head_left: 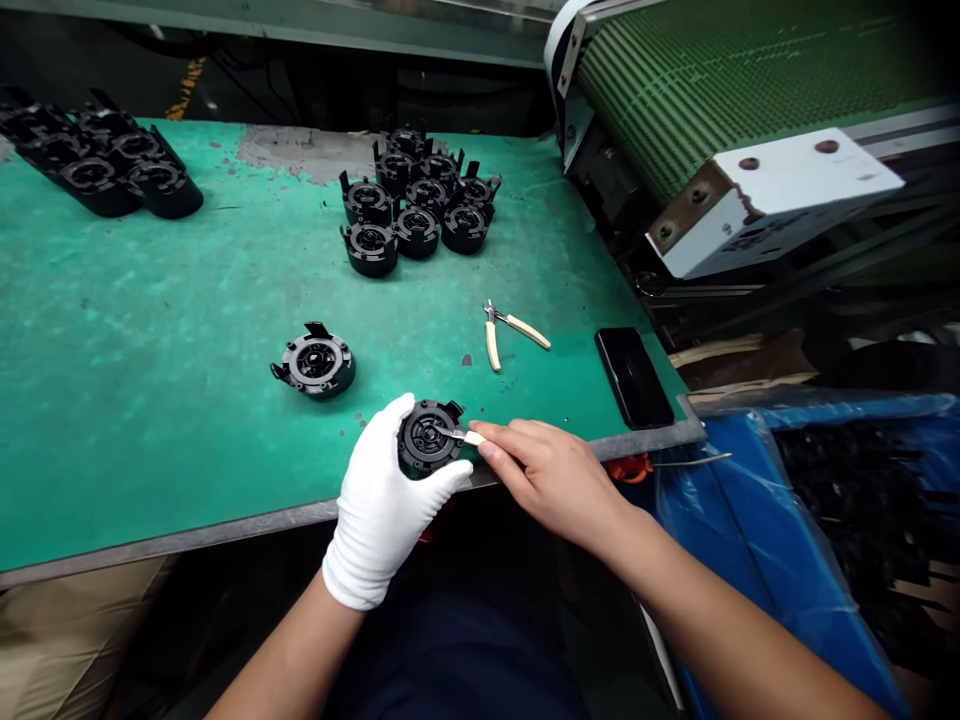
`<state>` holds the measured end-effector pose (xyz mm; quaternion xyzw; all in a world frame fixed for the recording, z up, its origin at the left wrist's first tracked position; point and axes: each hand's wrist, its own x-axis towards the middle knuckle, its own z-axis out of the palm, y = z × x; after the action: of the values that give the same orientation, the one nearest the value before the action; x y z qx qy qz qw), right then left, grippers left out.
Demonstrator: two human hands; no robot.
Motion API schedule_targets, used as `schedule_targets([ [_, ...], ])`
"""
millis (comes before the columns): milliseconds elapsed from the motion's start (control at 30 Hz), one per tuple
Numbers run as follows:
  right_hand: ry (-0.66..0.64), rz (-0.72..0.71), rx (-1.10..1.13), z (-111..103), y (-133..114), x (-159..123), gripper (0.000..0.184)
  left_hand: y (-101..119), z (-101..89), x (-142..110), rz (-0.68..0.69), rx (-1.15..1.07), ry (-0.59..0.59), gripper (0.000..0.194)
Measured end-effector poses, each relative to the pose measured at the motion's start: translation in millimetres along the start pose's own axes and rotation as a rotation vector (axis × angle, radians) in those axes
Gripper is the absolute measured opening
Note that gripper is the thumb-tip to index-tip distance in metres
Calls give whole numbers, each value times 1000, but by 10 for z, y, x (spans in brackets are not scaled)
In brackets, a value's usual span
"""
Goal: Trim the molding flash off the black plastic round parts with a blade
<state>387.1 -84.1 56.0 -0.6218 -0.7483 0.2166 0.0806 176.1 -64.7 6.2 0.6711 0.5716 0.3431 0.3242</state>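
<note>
My left hand (386, 490), in a white glove, is wrapped round a round black plastic housing (429, 436) at the front edge of the table. The ringed face of the housing is turned up toward me. Bare and closed, my right hand (551, 475) pinches a small tool (471, 437) with a pale handle and a thin metal tip. That tip reaches onto the middle of the housing's face; its exact shape is too small to make out. A similar black housing (315, 362) with upright tabs stands on the table to the left, apart from both hands.
Beyond my hands lie side cutters (496, 335) with cream handles and a black phone (634, 377). Several black housings (416, 205) stand grouped at the back, more (112, 165) at far left. A green conveyor (720, 80) and a blue bin (750, 500) of black parts are on the right.
</note>
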Motion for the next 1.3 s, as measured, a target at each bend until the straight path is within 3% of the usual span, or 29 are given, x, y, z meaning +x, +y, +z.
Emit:
schedule_targets([
  [267,52,-28,-163,15,29,3,41,31,-14,6,40,24,-2,77],
  [600,108,62,-186,68,14,136,38,66,84,-9,59,6,74,67],
  [700,108,42,-136,44,13,65,38,66,111,-12,49,-8,106,67],
  [900,-28,-17,-131,-31,38,-192,37,67,104,-2,31,-43,145,73],
  [1100,62,102,-250,21,-111,-157,39,136,138,21,55,-49,152,57],
  [1200,81,106,-141,3,-113,-177,39,128,144,21,69,-29,160,56],
  [1300,71,53,-23,-75,-12,-183,37,72,55,57,105,-1,95,65],
])
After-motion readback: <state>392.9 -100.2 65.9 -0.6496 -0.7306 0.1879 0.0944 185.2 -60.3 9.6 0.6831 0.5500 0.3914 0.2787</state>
